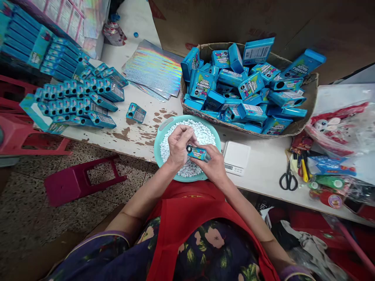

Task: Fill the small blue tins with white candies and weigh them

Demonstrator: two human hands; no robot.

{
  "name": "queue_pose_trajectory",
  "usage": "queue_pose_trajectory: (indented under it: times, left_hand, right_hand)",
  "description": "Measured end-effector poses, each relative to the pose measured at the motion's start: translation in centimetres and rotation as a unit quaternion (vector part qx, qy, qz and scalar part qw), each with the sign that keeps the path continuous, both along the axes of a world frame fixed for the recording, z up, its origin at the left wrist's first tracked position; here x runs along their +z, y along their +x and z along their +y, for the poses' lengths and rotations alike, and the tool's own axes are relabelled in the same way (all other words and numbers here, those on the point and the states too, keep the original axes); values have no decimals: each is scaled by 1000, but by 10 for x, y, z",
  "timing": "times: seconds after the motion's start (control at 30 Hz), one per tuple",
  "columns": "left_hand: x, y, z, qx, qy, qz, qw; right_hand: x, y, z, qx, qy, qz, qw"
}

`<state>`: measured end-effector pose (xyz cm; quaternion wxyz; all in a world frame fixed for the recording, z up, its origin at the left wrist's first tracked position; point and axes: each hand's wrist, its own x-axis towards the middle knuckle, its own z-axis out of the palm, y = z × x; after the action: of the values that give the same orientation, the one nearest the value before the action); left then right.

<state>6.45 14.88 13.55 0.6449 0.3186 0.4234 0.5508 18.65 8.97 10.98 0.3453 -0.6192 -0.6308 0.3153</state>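
Observation:
My right hand (215, 163) grips a small blue candy box (197, 153) over a mint-green basin (158, 150). The box lies on its side with its round dark opening toward my left hand. White candies (202, 130) fill the basin. My left hand (179, 146) is beside the box's open end, thumb and fingers pressed together; what they hold, if anything, is hidden. A white digital scale (236, 154) sits right of the basin. Behind it stands a cardboard box (313, 97) heaped with more blue candy boxes (251, 86).
Rows of blue boxes (68, 97) stand at the left, one single box (136, 113) apart from them. Holographic sheets (155, 64) lie behind. Black scissors (288, 178) and plastic packages (334, 166) are at the right. A magenta stool (66, 181) is on the floor.

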Motion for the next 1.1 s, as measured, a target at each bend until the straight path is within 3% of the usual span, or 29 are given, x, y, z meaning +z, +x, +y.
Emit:
queue_pose_trajectory:
  times: [0.13,0.2,0.27,0.37,0.43,0.53,0.63,0.7,0.73,0.87,0.93,1.03,1.1]
  left_hand:
    - [-10,-7,8,28,5,24,999]
    - [-31,-13,17,36,0,96,995]
    - [-62,-17,27,4,13,239,971]
    - [-108,-13,36,-126,98,471,868]
    - [-124,-6,34,-192,152,563,789]
    - [-127,3,23,-260,175,631,709]
    - [-120,3,11,-288,155,654,683]
    - [-119,-2,6,-258,121,647,707]
    - [-119,-5,5,-233,100,628,735]
    - [-109,-18,9,-111,-24,413,904]
    - [-93,-23,11,-61,-97,250,961]
    - [-57,-25,10,-46,-142,40,988]
    - [-36,-23,7,-45,-128,-36,990]
  right_hand:
    - [7,10,-6,-8,25,26,999]
    - [10,19,-12,-25,31,38,998]
    - [10,28,-18,-46,28,37,998]
    - [6,39,-24,-63,12,29,998]
    - [2,42,-25,-76,5,27,997]
    - [-2,44,-25,-99,-2,25,995]
    - [-3,44,-22,-110,-13,30,993]
    - [-3,44,-20,-112,-19,33,993]
    - [-2,43,-18,-112,-20,32,993]
    - [-1,40,-14,-105,-18,25,994]
    - [-2,36,-12,-96,-15,18,995]
    - [-5,27,-10,-66,-3,-4,998]
    - [-7,18,-8,-40,8,-23,999]
